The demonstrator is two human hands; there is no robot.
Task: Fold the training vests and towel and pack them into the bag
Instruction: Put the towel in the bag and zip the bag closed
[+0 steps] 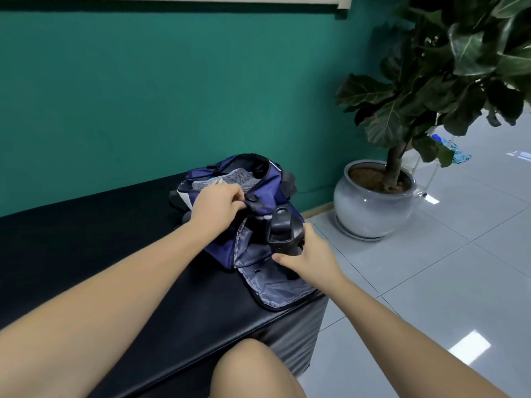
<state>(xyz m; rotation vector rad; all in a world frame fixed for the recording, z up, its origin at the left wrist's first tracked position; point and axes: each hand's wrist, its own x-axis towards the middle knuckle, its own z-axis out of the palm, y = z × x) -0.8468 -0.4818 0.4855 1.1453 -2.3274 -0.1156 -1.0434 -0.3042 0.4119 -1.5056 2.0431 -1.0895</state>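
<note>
**Two-handed hold on the bag at the closing stage**

Left hand (218,206) pinches the rim of the navy bag (270,179) beside its top opening. The right hand (310,255) curls round the black handle (280,228) at the near end, thumb laid over the grey-lined flap (275,291), which hangs open. A grey towel (230,179) lies inside the opening. The vests cannot be made out and are judged to sit beneath it.

Packing looks nearly done, so the step in hand is probably to settle the contents and close up. To do this well, brace the bag by the handle, draw the rim taut and level, and keep the towel clear of the zip line so that no cloth catches.

The bag rests near the end of a black padded bench (115,225) against a green wall (143,96). A large-leaved plant (448,67) in a pale round pot (373,208) stands on the glossy tiled floor (431,282) just beyond.
</note>
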